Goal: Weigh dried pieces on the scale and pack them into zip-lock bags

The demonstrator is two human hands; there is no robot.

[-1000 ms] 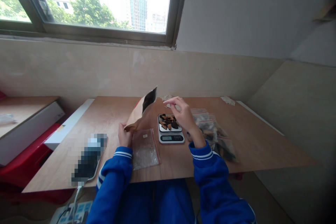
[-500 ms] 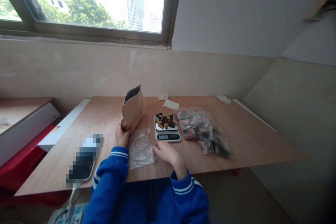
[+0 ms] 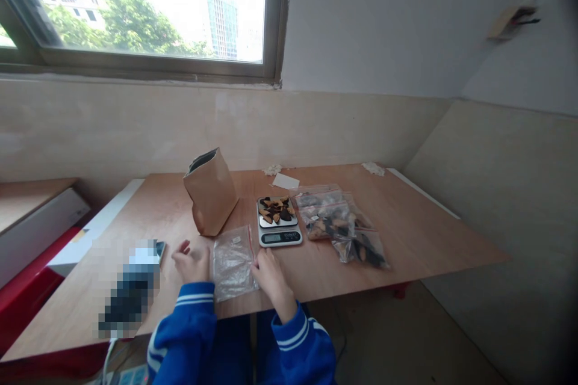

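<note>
An empty clear zip bag [image 3: 233,267] lies flat near the table's front edge. At its right edge my right hand [image 3: 270,274] has its fingers pinched on the red-lined border. My left hand [image 3: 192,260] is just left of the bag, fingers apart, holding nothing. Behind it a brown paper bag [image 3: 212,192] stands upright, its top open. Dark and tan dried slices [image 3: 276,209] are heaped on the plate of a small white digital scale [image 3: 293,236], whose display is too small to read.
Filled clear bags [image 3: 334,216] overlap right of the scale. A white card [image 3: 286,181] and crumpled white scraps [image 3: 273,170] lie behind it. A phone [image 3: 129,295], blurred out, with a white cable is at the left of the wooden table [image 3: 424,234].
My left hand has let go of the paper bag and come back toward the front with its fingers spread. The paper bag now stands alone, turned somewhat. The whole view has shifted a little.
</note>
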